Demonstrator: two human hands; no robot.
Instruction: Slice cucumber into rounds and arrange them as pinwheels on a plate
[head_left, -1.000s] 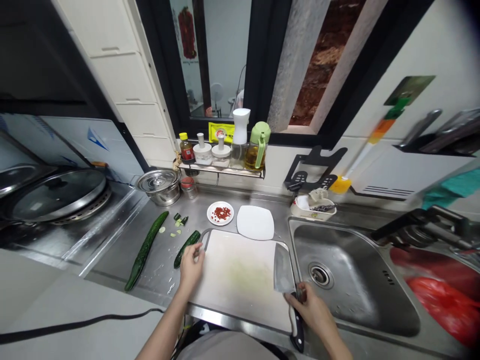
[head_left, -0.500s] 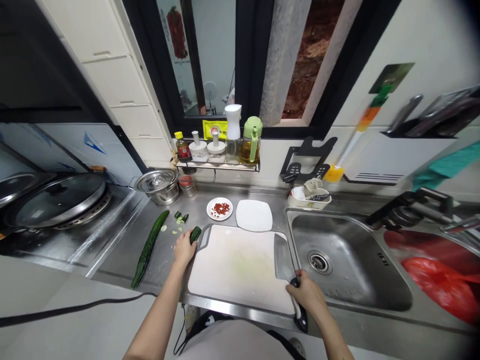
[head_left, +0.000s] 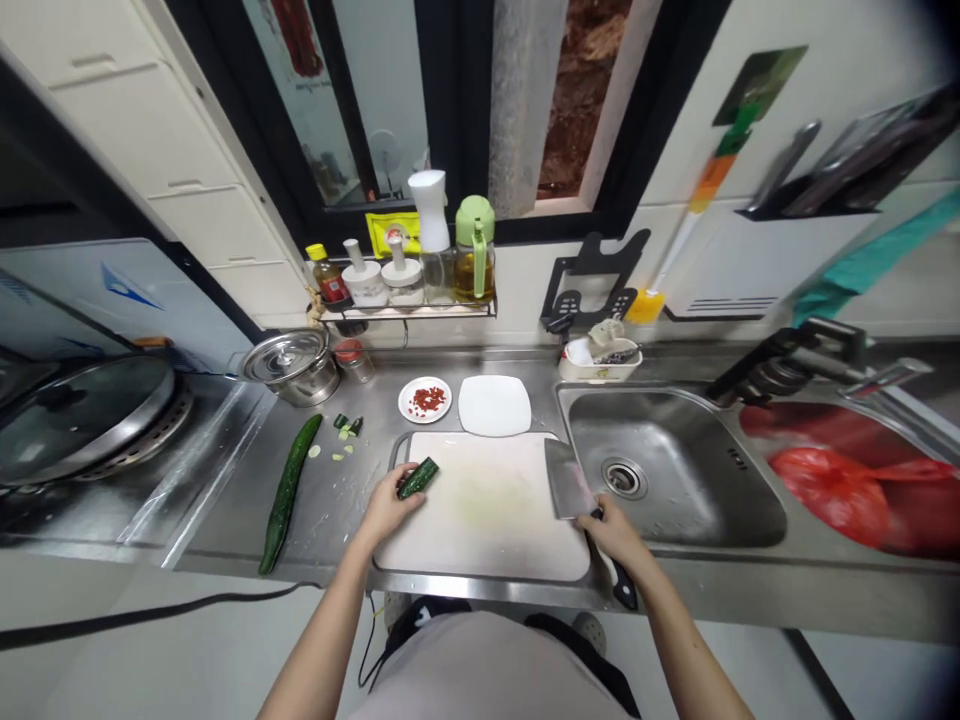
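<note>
My left hand (head_left: 391,508) is closed around a short piece of cucumber (head_left: 418,478), holding it over the left part of the white cutting board (head_left: 487,540). The fingers of my right hand (head_left: 613,528) wrap the handle of a cleaver (head_left: 568,482), whose broad blade is over the board's right edge. A black handle end (head_left: 624,586) shows below that hand. Left of the board lies a long whole cucumber (head_left: 291,490). Small cucumber bits (head_left: 348,428) are scattered on the steel counter between them.
Behind the board sit a plate of red pieces (head_left: 426,400) and a white square plate (head_left: 495,404). The sink (head_left: 675,480) is to the right, a lidded pot (head_left: 291,368) at the back left. A seasoning rack (head_left: 412,312) hangs on the wall.
My left hand has brought the cucumber piece rightward from the board's left edge onto the board. My right hand has lifted the cleaver slightly, its blade turning. The view has shifted.
</note>
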